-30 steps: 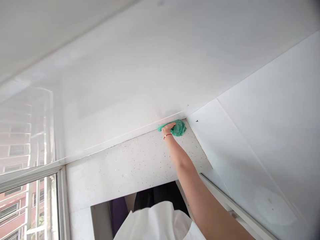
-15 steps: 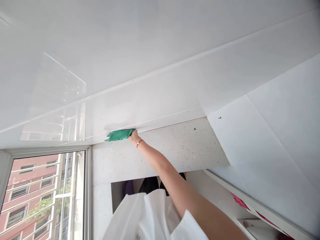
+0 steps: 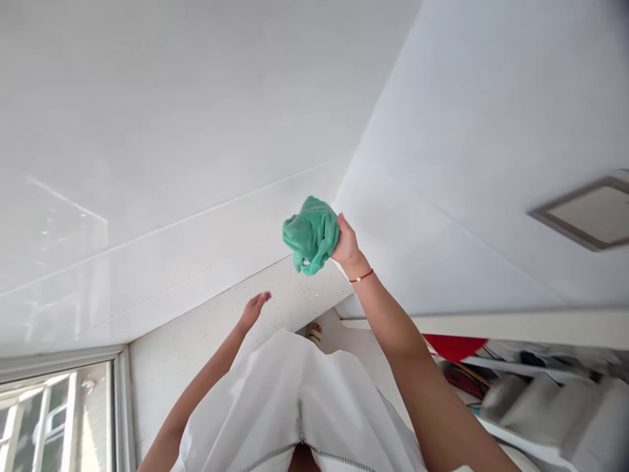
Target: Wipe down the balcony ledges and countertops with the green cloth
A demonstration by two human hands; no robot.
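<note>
My right hand, with a thin red bracelet at the wrist, is raised in front of the white wall and grips a bunched green cloth. The cloth hangs clear of every surface. My left hand is lower and to the left, fingers spread and holding nothing, over the white speckled slab; I cannot tell whether it touches the slab. My white garment fills the lower middle.
Glossy white wall panels meet in a corner behind the cloth. A window is at the lower left. A shelf with red and other blurred items runs along the lower right. A square framed panel sits at the right.
The cloth slid left along the slab's back edge, then came off the surface and is now bunched in my raised right hand. My left hand has come into view.
</note>
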